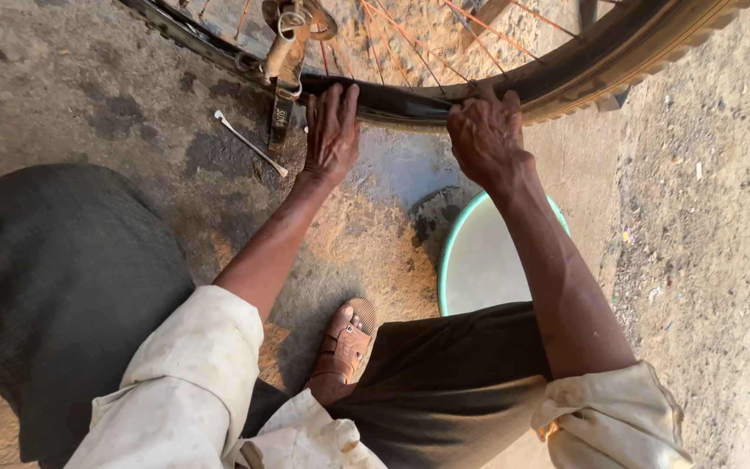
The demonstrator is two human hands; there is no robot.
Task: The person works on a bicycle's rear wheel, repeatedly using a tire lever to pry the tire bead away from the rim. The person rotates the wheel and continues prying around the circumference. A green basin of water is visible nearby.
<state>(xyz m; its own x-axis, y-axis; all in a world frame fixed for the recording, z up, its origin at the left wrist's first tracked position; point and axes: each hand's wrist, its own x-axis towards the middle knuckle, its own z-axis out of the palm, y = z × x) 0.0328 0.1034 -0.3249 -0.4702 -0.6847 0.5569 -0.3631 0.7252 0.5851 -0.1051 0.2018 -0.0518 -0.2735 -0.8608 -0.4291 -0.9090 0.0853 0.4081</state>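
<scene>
I see my left hand point(332, 130) pressed flat on the black tyre point(618, 61) of a bicycle wheel, fingers over its edge. My right hand point(485, 135) grips the same tyre farther along, fingers curled. A spanner point(249, 142) lies on the stained ground left of my left hand. A green-rimmed basin point(479, 260) sits under my right forearm, beside my sandal point(345, 343).

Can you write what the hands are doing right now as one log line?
left hand: pressing black tyre at wheel rim | right hand: gripping same tyre | nearby: spanner on ground, round basin under right arm
</scene>
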